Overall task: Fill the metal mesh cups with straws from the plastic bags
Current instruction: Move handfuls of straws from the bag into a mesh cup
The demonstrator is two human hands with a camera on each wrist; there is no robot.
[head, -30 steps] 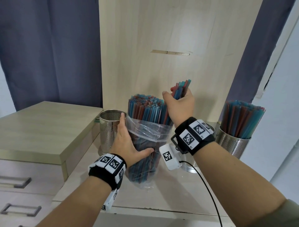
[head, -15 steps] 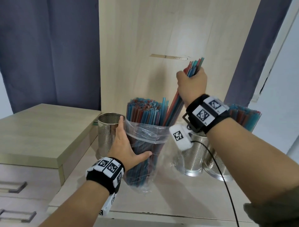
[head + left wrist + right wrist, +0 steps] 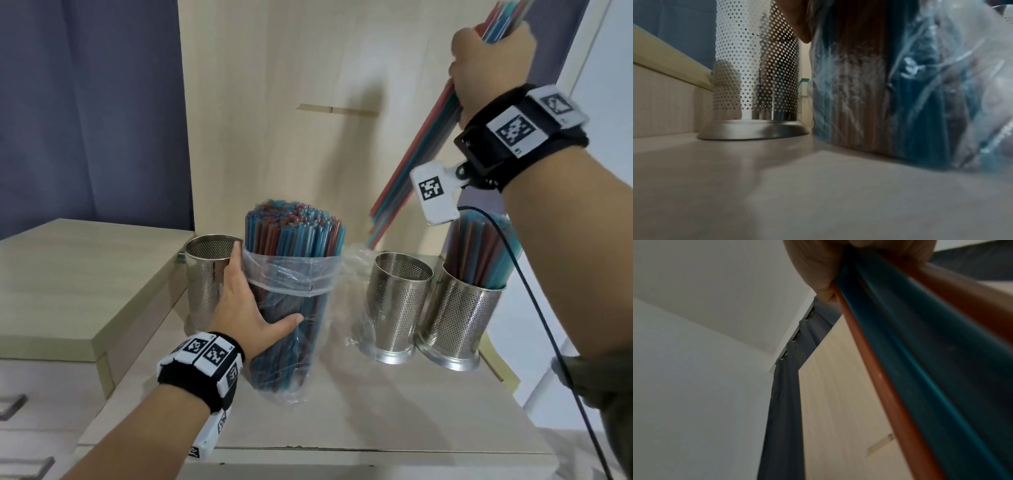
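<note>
A clear plastic bag (image 3: 291,329) packed with blue and red straws (image 3: 294,229) stands upright on the cabinet top; my left hand (image 3: 250,308) holds its side, thumb across the front. My right hand (image 3: 489,58) is raised high at the upper right, gripping a bunch of straws (image 3: 411,161) whose lower ends hang above the bag's right side. Three metal mesh cups stand here: an empty left cup (image 3: 205,274) behind my left hand, an empty middle cup (image 3: 397,301), and a right cup (image 3: 459,318) holding straws. In the wrist views: the bag (image 3: 900,91), the left cup (image 3: 756,73), the gripped straws (image 3: 910,353).
A raised wooden box top (image 3: 78,274) lies at the left with drawers (image 3: 20,404) below. A wooden back panel (image 3: 308,120) stands behind the cups, with dark curtains (image 3: 92,109) on both sides. A black cable (image 3: 548,325) trails from my right wrist. Loose plastic (image 3: 356,267) lies behind the middle cup.
My right hand has risen up and to the right, drawing the bunch of straws out of the bag. My left hand keeps holding the bag.
</note>
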